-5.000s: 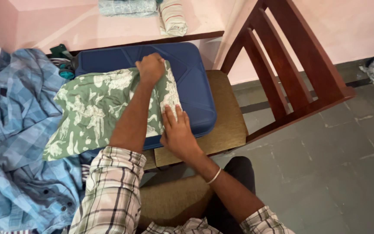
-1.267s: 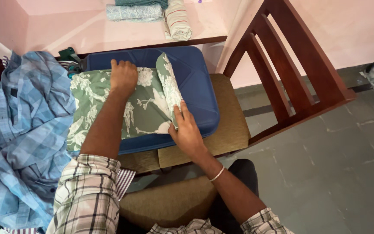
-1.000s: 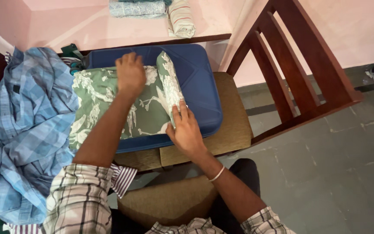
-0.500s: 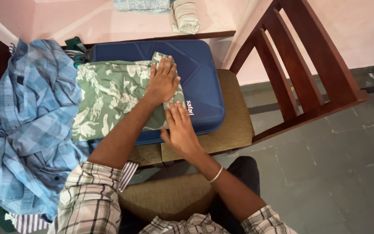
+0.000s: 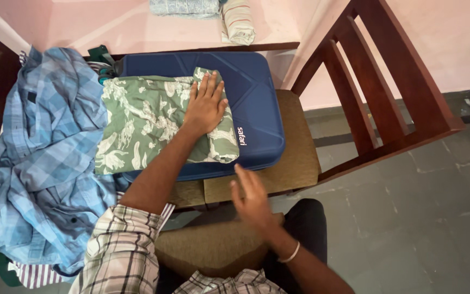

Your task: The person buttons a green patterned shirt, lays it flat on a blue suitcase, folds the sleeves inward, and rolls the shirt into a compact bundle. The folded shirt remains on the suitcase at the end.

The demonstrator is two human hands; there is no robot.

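A green cloth with a pale printed pattern (image 5: pixel 142 120) lies folded on a blue hard-shell suitcase (image 5: pixel 251 92), which rests on a wooden chair's cushioned seat (image 5: pixel 295 158). My left hand (image 5: pixel 205 104) lies flat, fingers spread, on the cloth's right part and presses it down. My right hand (image 5: pixel 252 198) hovers open below the suitcase's near edge, blurred, touching nothing. I wear a plaid shirt and a bangle on the right wrist.
A rumpled blue checked shirt (image 5: pixel 39 152) is heaped left of the suitcase. Folded and rolled cloths (image 5: pixel 213 13) sit on a pink ledge behind. The chair's dark wooden back (image 5: pixel 376 81) rises at right. Grey tiled floor (image 5: pixel 409 218) lies beyond, a second cushion (image 5: pixel 213 245) below.
My left hand folded the cloth's left part over and now presses flat on its right side. My right hand has lifted off the cloth's near edge and drawn back toward me.
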